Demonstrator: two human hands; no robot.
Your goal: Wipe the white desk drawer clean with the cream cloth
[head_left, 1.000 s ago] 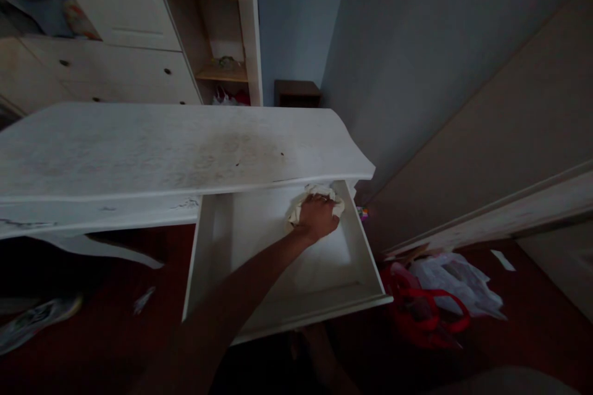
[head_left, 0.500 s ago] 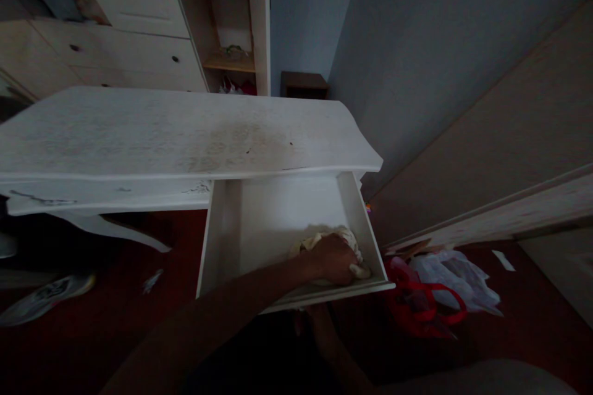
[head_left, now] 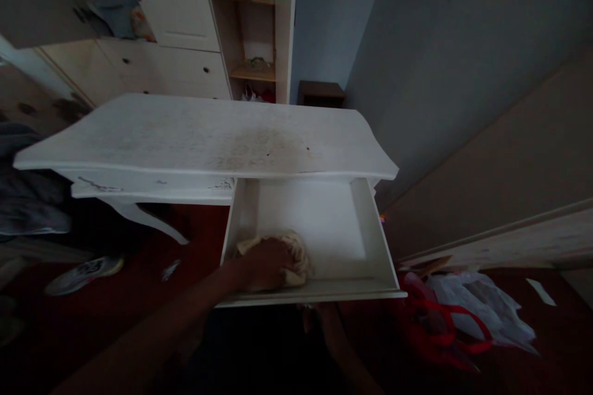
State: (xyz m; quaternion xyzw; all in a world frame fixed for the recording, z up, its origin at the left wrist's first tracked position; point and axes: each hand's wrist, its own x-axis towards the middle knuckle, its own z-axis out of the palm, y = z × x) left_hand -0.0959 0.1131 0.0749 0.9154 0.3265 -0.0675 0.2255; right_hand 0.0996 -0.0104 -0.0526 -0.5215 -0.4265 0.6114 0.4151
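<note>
A crumpled cream cloth (head_left: 299, 259) lies in the front left corner of a pulled-out white drawer (head_left: 319, 210). My left hand (head_left: 266, 262) is closed over the cloth and presses it to the drawer's bottom near the front panel. Below the drawer's front edge, my right hand (head_left: 322, 316) is in deep shade, its fingers bent up against the drawer front; part of them is hidden. The drawer belongs to a white desk (head_left: 185, 129) with brownish smudges and two small dark marks on its top.
Right of the drawer, a red bag (head_left: 435, 327) and a white plastic bag (head_left: 482, 302) lie on the red floor (head_left: 204, 241). A shoe (head_left: 86, 274) is at the left. Behind the desk stand a white wardrobe (head_left: 176, 0) with open shelves and a small brown cabinet (head_left: 322, 91).
My left hand has slid the cloth from the drawer's right front corner to its left front corner. My right hand stays under the drawer front. The view has shifted left.
</note>
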